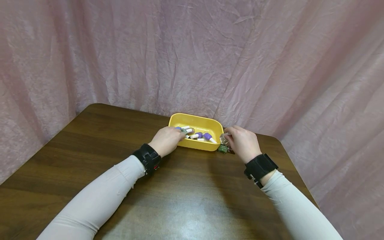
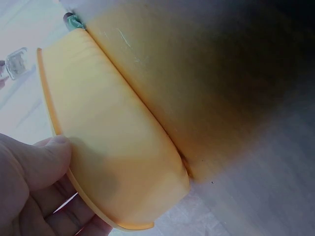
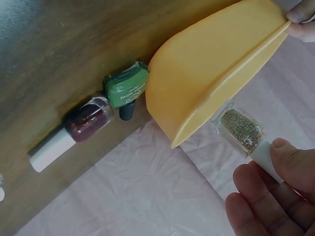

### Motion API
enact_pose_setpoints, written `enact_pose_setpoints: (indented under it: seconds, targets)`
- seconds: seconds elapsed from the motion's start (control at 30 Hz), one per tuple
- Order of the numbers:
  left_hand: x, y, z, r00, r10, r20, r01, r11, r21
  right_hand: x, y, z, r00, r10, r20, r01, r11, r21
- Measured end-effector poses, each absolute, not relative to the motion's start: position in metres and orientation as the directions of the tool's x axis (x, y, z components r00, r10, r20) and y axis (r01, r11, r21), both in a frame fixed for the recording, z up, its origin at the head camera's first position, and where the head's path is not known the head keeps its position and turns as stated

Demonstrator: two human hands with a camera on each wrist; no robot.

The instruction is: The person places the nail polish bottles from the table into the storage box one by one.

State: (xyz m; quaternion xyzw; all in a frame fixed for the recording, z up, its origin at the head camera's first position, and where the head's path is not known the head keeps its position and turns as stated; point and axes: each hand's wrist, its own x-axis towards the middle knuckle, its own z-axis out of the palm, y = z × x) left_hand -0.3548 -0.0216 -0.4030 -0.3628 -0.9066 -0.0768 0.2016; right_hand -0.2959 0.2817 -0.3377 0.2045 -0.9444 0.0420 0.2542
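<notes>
A yellow plastic bin stands near the table's far edge with several nail polish bottles lying in it, among them a purple one. My left hand grips the bin's near left rim, its thumb on the outer wall and the other fingers over the inner side. At the bin's right end, my right hand pinches a clear nail polish bottle with gold glitter by its white cap. This bottle is tilted beside the rim. Some bottles in the bin are partly hidden by my left hand.
Outside the bin's right end, a green nail polish bottle and a dark red one with a white cap lie on the wooden table. A pink curtain hangs behind the table.
</notes>
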Motion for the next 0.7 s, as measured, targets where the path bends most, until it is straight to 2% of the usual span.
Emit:
enact_pose_setpoints:
  seconds: [0.7]
  targets:
    - [-0.355,-0.022,-0.403,-0.655,0.634,0.412,0.688,0.725,-0.023,-0.342,0.264,-0.35,-0.861,-0.337,0.382,-0.345,0.937,0.049]
